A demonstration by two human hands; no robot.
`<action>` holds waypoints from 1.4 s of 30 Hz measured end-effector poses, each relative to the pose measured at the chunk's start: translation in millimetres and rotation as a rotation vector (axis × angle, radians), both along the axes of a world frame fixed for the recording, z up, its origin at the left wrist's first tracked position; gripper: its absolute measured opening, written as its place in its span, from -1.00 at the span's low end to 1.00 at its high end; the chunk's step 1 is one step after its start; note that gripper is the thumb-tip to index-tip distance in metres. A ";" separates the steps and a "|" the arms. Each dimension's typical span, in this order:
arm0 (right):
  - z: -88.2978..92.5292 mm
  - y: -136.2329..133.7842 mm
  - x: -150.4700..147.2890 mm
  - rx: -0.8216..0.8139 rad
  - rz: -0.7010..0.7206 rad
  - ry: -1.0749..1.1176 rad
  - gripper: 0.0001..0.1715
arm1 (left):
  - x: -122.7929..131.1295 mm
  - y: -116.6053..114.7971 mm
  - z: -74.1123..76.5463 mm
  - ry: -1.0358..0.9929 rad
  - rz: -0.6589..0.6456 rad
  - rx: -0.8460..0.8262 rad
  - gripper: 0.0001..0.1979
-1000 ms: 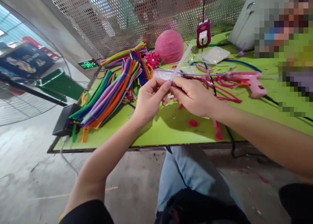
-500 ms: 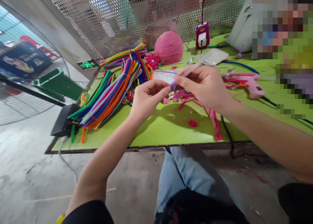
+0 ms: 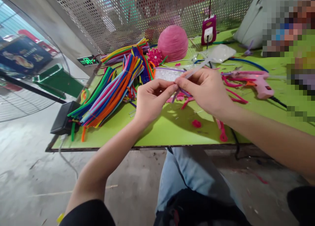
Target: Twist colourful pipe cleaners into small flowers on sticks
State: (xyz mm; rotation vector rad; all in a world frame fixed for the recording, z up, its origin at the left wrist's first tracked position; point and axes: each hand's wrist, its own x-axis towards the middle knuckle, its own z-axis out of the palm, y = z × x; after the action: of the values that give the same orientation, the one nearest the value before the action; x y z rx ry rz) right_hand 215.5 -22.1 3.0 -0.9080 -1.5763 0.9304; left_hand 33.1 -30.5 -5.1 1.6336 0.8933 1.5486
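Note:
My left hand (image 3: 154,99) pinches thumb and forefinger together over the green table. Its fingertips meet those of my right hand (image 3: 206,91), which is also closed in a pinch. Between them is a purple pipe cleaner (image 3: 174,97), with one end hanging below the fingers. A thin, translucent white stick (image 3: 199,67) slants up and back out of my right hand. Where the two pieces meet is mostly covered by my fingers. Behind the hands lies a clear bag of small white pieces (image 3: 164,75). Pink pipe cleaner pieces (image 3: 188,102) lie below the fingertips.
Bundled coloured pipe cleaners (image 3: 108,94) lie at left, near a black power adapter (image 3: 64,117). A pink ball (image 3: 172,43) and a pink beaded flower (image 3: 155,56) stand behind. At right rests a pink glue gun (image 3: 262,83) with its cord.
The purple coil seen at my fingertips is now mostly covered by them. The white stick has tilted lower, and my fingertips have drawn closer together.

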 end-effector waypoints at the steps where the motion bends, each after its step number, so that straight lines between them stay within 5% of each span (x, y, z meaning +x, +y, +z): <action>1: -1.3 0.4 -2.3 -0.022 0.005 0.025 -0.68 | 1.7 1.3 -1.9 -0.008 0.007 0.025 -0.89; 4: -2.2 5.8 -2.5 -0.108 0.114 0.088 -0.61 | 3.6 6.9 -8.1 0.005 0.031 0.087 -0.89; 11: 2.6 19.5 13.5 -0.134 0.229 0.002 -0.83 | -10.3 14.7 -10.2 0.206 -0.013 0.100 -0.81; 15: 6.9 26.7 25.9 -0.059 0.153 -0.005 -0.77 | -17.4 17.1 -9.5 0.213 0.015 0.167 -0.80; 20: 16.5 56.4 63.8 0.092 -0.097 0.215 -0.78 | -43.3 38.0 -12.6 0.266 0.208 0.162 -0.79; 23: 19.4 60.0 69.1 0.048 -0.079 0.086 -0.75 | -51.7 49.2 -7.0 0.386 0.228 0.091 -0.76; 27: 18.5 36.1 48.4 -0.001 0.048 -0.052 -0.68 | -26.3 42.3 12.4 0.199 -0.012 -0.069 -0.69; 31: 16.9 15.6 35.9 0.116 0.002 -0.192 -0.63 | 8.2 33.5 21.7 0.098 -0.245 -0.174 -0.74; 37: 9.5 10.9 36.1 0.217 -0.054 -0.408 -0.73 | 16.1 28.9 12.0 -0.015 -0.231 -0.105 -0.87; 42: 19.1 0.2 39.1 0.251 -0.020 -0.466 -0.50 | 11.4 23.9 9.1 -0.056 -0.127 -0.088 -0.89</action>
State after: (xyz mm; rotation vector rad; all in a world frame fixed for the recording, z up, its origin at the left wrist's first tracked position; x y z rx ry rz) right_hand 254.6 -21.9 22.1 -1.0024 -2.0202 0.5076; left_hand 44.6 -6.7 4.0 1.5467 0.8003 1.4415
